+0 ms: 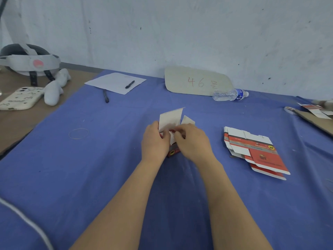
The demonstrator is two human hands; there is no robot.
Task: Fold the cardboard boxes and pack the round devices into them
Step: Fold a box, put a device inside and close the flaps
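A pale, scuffed wall is seen behind a table that is mostly covered by a blue cloth. At the middle of the cloth a cardboard box is held upright and half erected. Its red printed body is largely hidden by the hands, and two white flaps are left standing at the far end. What lies inside cannot be told (the opening is blocked by fingers and flaps). The left hand is wrapped round the box's left side, fingers curled against the taller flap. The right hand is closed on the top from the other side, its fingertips pinched on a flap.

At 3 o'clock from the box, well apart, a fanned stack of flat boxes is laid with red and white faces up. At 1 o'clock a clear water bottle is laid on its side, just beside a rounded cardboard sign marked "46" in red. At 11 o'clock a sheet of paper is spread with a pen on it, and a second pen is placed at its near edge. A rubber band is found at 9 o'clock. Farther out at 10 o'clock, on the bare brown part of the table, a phone in a cream case, a lumpy white object and a strapped headset are gathered. A white cable is draped at 7 o'clock.
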